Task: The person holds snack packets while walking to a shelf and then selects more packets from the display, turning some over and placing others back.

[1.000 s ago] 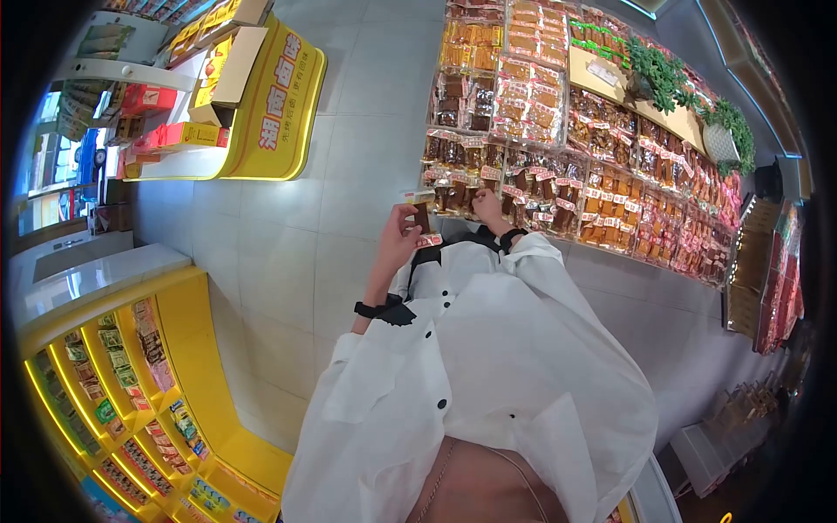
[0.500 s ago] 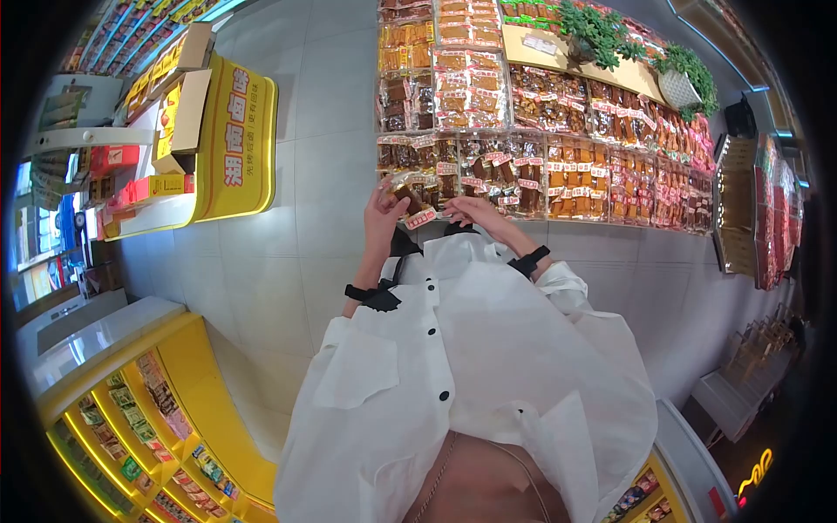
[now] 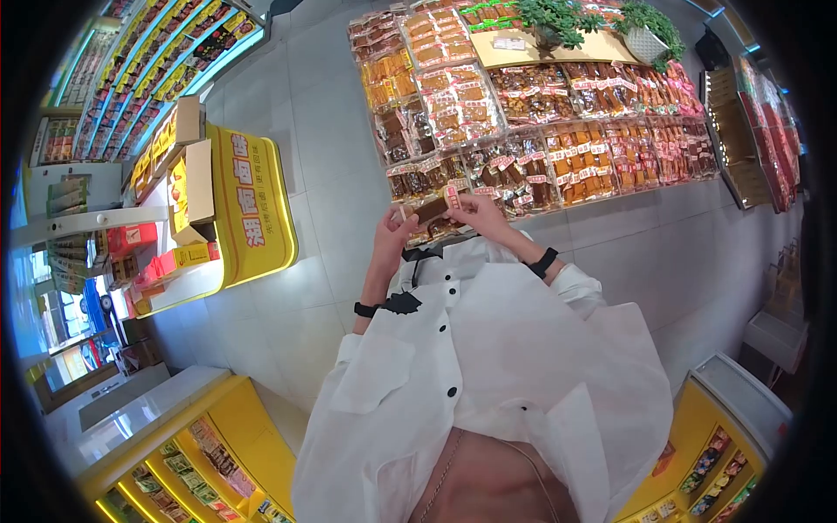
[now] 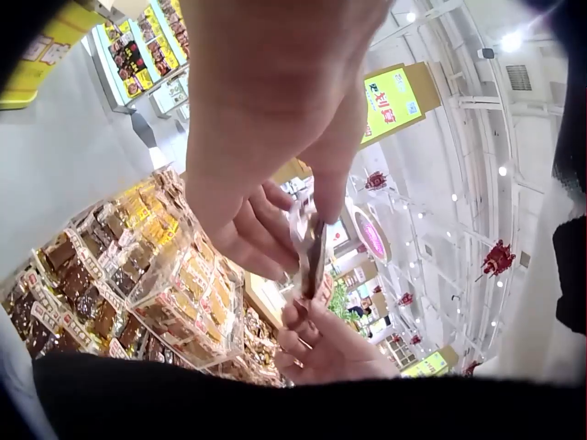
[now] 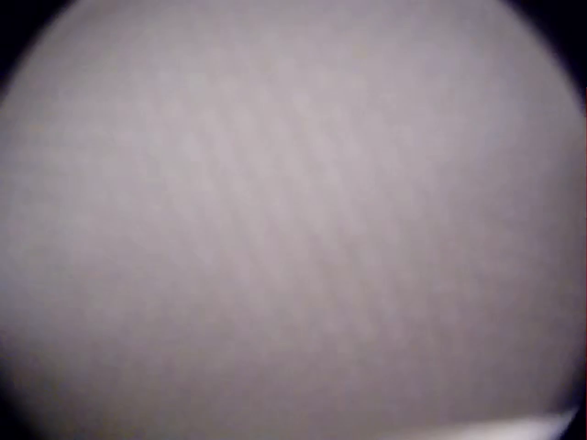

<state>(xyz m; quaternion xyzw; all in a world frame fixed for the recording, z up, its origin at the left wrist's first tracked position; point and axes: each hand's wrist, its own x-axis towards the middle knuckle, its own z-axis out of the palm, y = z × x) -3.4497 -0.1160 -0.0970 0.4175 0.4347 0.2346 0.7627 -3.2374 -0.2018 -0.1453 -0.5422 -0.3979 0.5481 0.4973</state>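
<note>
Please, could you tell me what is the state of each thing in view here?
Brown snack packet: held up; seal unclear
Left hand: pinching one packet end
Right hand: pinching the other end
Cardboard box: open, yellow goods inside
Packaged snacks: laid out in rows
Potted plant: leafy, green
Yellow shelf unit: stocked, lit

And there's a leafy plant [image 3: 556,22] at one o'clock, a yellow stand [image 3: 281,231] at ten, yellow shelving [image 3: 259,436] between seven and eight!
</note>
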